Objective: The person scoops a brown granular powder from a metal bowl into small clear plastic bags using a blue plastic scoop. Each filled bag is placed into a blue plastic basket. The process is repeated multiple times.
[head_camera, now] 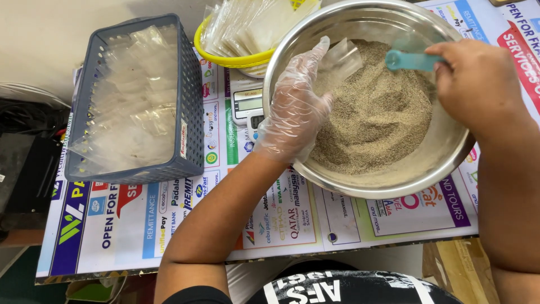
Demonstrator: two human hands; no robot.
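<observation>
Sandy-coloured grain (377, 124) fills a wide steel bowl (394, 180) on a desk (169, 225) covered with a printed, multicoloured sheet. Seen from above, a person works over the bowl with both hands. The left hand (295, 110), in a loose clear plastic glove, reaches over the near rim, its fingers (315, 56) pinched on a small clear plastic pouch (343, 59) held just above the grain. The right hand (478, 84), bare, is clenched around the handle of a teal plastic scoop (408, 59), whose bowl end points toward the pouch; whether the scoop carries any grain cannot be told.

Left of the bowl stands a grey-blue perforated basket (191, 112) piled with clear pouches. Behind it, touching the bowl's far rim, a yellow bowl (230, 59) holds a stack of flat clear pouches. A small digital scale (247, 104) lies between the basket and the steel bowl, partly hidden by the gloved hand.
</observation>
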